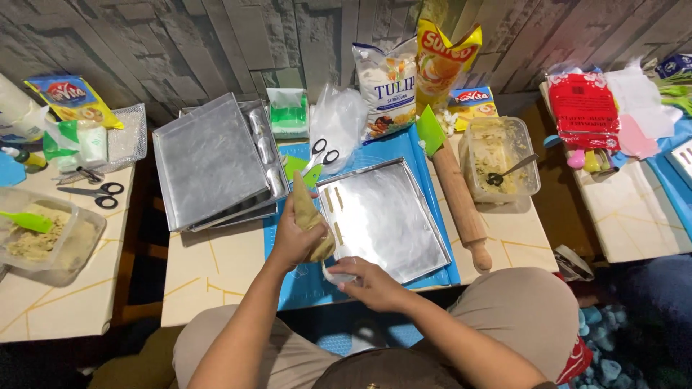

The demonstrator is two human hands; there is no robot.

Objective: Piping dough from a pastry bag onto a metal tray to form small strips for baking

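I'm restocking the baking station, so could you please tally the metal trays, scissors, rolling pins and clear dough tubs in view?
Metal trays: 2, one in front of the hands, one stacked pile at left counted as one
Scissors: 2
Rolling pins: 1
Clear dough tubs: 2
Total: 7

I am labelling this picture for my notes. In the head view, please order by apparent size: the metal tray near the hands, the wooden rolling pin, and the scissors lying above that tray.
1. Metal tray
2. Wooden rolling pin
3. Scissors

All lie at similar distance, so the order looks sure.
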